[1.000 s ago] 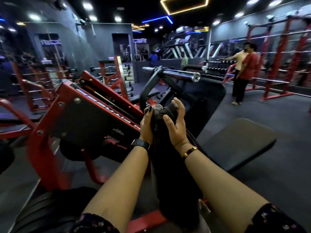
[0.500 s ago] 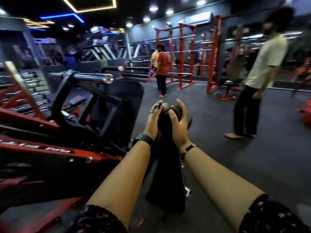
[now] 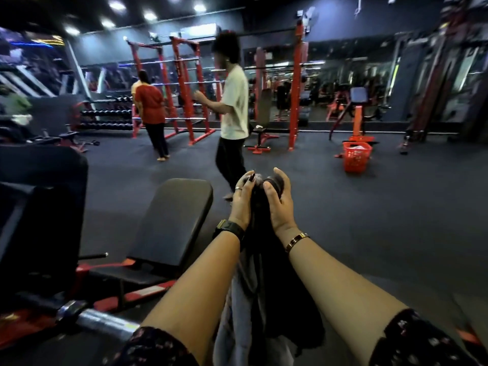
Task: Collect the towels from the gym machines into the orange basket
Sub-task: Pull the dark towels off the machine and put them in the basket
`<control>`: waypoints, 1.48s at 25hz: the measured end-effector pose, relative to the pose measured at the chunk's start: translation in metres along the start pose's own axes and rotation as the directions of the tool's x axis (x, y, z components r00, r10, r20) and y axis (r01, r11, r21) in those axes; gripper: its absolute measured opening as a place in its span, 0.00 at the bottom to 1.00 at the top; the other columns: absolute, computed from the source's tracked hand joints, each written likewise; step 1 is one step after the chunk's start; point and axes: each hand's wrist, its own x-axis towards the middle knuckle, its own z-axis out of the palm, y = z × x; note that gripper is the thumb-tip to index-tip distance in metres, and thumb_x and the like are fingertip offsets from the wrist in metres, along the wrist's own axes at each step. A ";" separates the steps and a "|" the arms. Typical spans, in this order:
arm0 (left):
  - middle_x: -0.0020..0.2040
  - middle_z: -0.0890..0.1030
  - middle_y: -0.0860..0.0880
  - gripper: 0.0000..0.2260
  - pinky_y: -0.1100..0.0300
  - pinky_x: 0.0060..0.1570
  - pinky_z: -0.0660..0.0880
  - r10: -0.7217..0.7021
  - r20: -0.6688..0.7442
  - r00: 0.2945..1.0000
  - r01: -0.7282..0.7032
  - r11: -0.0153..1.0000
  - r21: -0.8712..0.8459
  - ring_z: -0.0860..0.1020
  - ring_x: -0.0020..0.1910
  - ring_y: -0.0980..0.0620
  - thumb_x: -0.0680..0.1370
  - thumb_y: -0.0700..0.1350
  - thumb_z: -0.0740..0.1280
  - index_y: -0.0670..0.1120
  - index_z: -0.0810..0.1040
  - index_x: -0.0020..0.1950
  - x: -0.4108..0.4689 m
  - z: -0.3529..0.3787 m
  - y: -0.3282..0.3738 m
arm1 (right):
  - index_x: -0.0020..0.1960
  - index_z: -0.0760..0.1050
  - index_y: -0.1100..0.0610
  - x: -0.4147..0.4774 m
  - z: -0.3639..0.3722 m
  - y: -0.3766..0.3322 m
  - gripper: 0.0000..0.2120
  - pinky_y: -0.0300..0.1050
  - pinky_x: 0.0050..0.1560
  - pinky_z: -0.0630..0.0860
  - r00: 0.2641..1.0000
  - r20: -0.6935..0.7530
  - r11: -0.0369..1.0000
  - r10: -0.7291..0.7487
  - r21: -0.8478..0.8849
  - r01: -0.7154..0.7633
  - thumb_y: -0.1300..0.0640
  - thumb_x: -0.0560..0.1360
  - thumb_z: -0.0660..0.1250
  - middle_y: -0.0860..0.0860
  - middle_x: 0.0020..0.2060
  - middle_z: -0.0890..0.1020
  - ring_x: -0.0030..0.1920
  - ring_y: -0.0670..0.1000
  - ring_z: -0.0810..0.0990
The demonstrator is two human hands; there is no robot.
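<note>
Dark towel (image 3: 260,262): bunched at its top between both hands, the rest hanging down between the forearms toward the bottom edge; a paler grey fold shows at its lower left.
Left hand (image 3: 242,200): fingers curled closed around the towel's upper left side (ring on one finger, black watch at the wrist).
Right hand (image 3: 280,202): wrapped closed on the towel's upper right side, thumb on top; gold bracelet at the wrist.
Orange basket (image 3: 356,157): on the dark floor (image 3: 383,220), well apart from the hands, ahead and to the right, something pale inside.
Black padded bench (image 3: 169,223): just left of the arms.
Red racks (image 3: 184,88): along the mirrored far wall.
Two people stand on the floor beyond.
</note>
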 end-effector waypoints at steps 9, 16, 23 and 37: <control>0.49 0.78 0.49 0.10 0.64 0.49 0.77 -0.099 0.110 0.989 0.097 0.995 0.026 0.77 0.49 0.54 0.82 0.41 0.58 0.43 0.71 0.63 0.083 0.112 -0.087 | 0.68 0.66 0.50 0.084 -0.122 0.023 0.30 0.37 0.56 0.73 0.986 -0.164 0.997 0.013 -0.074 -0.026 0.43 0.69 0.66 0.56 0.63 0.74 0.60 0.52 0.75; 0.49 0.78 0.48 0.09 0.57 0.57 0.74 -0.146 0.150 0.978 0.142 0.989 0.037 0.77 0.50 0.52 0.81 0.43 0.60 0.43 0.72 0.60 0.134 0.167 -0.151 | 0.71 0.64 0.50 0.133 -0.191 0.051 0.28 0.34 0.59 0.72 0.973 -0.219 0.990 0.071 -0.103 -0.096 0.48 0.74 0.68 0.53 0.64 0.73 0.63 0.51 0.74; 0.48 0.78 0.48 0.09 0.56 0.57 0.74 -0.197 0.176 0.964 0.194 0.980 0.033 0.77 0.50 0.51 0.82 0.42 0.59 0.42 0.73 0.60 0.202 0.187 -0.200 | 0.69 0.65 0.44 0.196 -0.224 0.092 0.36 0.51 0.67 0.72 0.956 -0.275 0.975 0.105 -0.162 -0.154 0.36 0.64 0.68 0.54 0.64 0.74 0.63 0.52 0.76; 0.58 0.78 0.43 0.32 0.47 0.66 0.71 -0.229 0.243 0.943 0.215 0.973 0.085 0.76 0.60 0.44 0.70 0.58 0.63 0.38 0.72 0.67 0.483 0.150 -0.267 | 0.68 0.67 0.48 0.443 -0.186 0.204 0.32 0.49 0.67 0.71 0.912 -0.403 0.956 0.076 -0.231 -0.182 0.37 0.68 0.64 0.51 0.62 0.75 0.63 0.51 0.74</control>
